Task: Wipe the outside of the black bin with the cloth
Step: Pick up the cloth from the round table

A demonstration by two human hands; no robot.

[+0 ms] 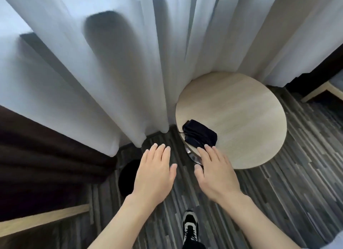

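No writing legible anywhere. Dark folded cloth (pixel 200 135) lying at near edge of round wooden surface (pixel 241 118). Black bin (pixel 128 176) sitting on floor by white curtain (pixel 111 72), partly hidden behind left hand (pixel 154 176). Both hands hovering flat, released, grasping nothing; right hand (pixel 215 174) fingertips reaching the cloth's edge.

Here come 2 bare forearms, no sleeves on either, no watch, no rings, no bands at the wrists. The left hand (pixel 155 171) shows short, pale, neatly trimmed nails on all 5 digits. The right hand (pixel 214 174) shows the same short, pale nails, though its outer edge is a little blurred. Down low, 1 shoe (pixel 190 227): black with white panels, dark laces, a sneaker shape. Below it, a dark trouser cuff (pixel 194 246), barely in frame.
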